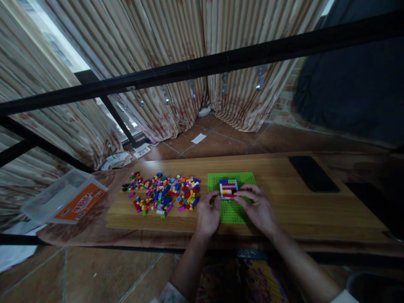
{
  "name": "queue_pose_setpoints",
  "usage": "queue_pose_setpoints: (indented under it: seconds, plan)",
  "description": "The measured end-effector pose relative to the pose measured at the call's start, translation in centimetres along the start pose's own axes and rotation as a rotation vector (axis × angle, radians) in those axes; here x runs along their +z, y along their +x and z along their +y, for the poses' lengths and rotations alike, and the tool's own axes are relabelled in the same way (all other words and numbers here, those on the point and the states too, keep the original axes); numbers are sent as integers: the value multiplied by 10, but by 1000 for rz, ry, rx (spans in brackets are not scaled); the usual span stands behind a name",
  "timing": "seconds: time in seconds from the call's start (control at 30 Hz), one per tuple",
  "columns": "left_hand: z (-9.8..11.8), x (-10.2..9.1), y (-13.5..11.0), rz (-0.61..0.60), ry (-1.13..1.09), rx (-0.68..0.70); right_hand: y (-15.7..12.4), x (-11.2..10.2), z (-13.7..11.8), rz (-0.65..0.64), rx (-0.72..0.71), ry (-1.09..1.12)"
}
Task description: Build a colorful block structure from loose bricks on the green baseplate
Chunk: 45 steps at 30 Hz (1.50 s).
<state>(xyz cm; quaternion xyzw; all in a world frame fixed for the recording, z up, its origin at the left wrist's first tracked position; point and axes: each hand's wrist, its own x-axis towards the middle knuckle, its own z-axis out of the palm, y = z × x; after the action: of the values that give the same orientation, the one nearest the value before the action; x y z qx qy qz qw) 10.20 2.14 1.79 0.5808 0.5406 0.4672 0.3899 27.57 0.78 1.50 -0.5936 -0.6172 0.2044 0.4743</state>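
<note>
A green baseplate [232, 212] lies on the wooden board [284, 210]. On it stands a small brick build [228, 187] in red, white and blue stripes. My left hand [207, 212] touches the build's left side with its fingertips pinched together. From the right, my right hand [257, 206] reaches over the plate, its fingers pressed on the build's lower right edge. A heap of loose coloured bricks [162, 192] lies just left of the plate.
A clear plastic box with an orange label [65, 201] sits at the far left. A black phone [313, 173] lies on the board's far right. A black metal bar [202, 67] crosses overhead. Striped curtains hang behind; the tiled floor shows below.
</note>
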Motion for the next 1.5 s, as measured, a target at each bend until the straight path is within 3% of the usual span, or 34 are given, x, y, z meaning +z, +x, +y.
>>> queue_pose_setpoints:
  seconds: [0.3,0.93,1.37,1.5]
  plan:
    - [4,5,13,-50,-73,-95,6,-4,-2,-48,-16,-27]
    - [7,10,20,-13,-93,-139,0,12,11,69,134,201]
    - [-3,9,19,-37,-106,-101,0,16,9,120,233,301]
    - [3,4,13,-38,-101,12,-2,18,11,118,235,314]
